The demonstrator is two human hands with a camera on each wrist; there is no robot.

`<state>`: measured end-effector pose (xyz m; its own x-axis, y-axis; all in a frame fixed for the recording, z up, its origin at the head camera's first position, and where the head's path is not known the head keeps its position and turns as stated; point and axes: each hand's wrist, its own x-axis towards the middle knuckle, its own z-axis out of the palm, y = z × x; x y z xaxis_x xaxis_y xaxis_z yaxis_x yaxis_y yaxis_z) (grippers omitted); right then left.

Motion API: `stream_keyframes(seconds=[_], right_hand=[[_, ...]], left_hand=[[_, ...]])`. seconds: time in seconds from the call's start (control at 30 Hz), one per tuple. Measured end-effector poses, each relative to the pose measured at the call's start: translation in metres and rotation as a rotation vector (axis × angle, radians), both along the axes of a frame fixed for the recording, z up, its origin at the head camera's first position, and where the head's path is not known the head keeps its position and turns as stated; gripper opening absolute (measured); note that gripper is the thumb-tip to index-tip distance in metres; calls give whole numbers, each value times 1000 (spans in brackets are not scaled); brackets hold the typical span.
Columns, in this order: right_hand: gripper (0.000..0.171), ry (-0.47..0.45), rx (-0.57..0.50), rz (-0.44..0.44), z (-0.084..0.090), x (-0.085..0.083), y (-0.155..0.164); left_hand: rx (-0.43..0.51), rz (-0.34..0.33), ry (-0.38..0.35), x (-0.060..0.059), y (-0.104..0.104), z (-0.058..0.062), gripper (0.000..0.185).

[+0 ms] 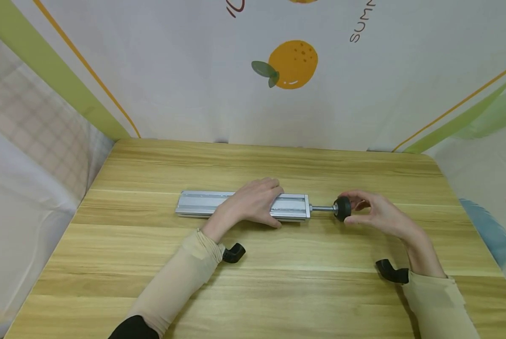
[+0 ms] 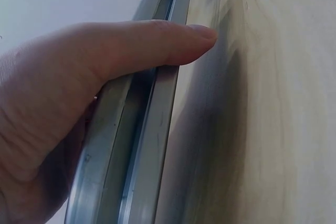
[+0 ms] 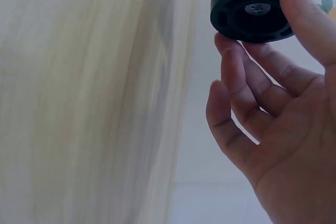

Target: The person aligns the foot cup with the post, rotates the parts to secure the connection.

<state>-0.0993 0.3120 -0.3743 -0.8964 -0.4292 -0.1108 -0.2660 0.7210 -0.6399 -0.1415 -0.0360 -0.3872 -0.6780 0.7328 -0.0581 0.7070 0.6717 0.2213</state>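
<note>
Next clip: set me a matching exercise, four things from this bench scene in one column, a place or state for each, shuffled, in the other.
Things:
1. left hand
2. right hand
3. aluminium rail
4. threaded rod

Places or states:
A. lies flat along the wooden table
B. juts from the rail's right end
C. fingertips pinch the black round foot
D. wraps over the rail, thumb on its near side

Pairs: 1-D, 2-C, 3-A, 4-B

Backdrop cloth [image 1: 193, 70] with partly cut-off lettering "SUM" at top right, other letters unreadable at top edge
</note>
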Motion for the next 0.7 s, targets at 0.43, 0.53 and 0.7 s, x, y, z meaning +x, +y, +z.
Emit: stream_keyframes(seconds=[0.43, 0.53, 0.7], right_hand=[[56, 27, -2, 27, -5, -1, 1], [56, 29, 9, 34, -7, -2, 1], [56, 20, 21, 35, -9, -4, 0]], left_hand=[[3, -7, 7, 0, 0, -2, 83], [-1, -7, 0, 0, 1, -3, 83], [-9, -10, 8, -1, 2, -5, 82]])
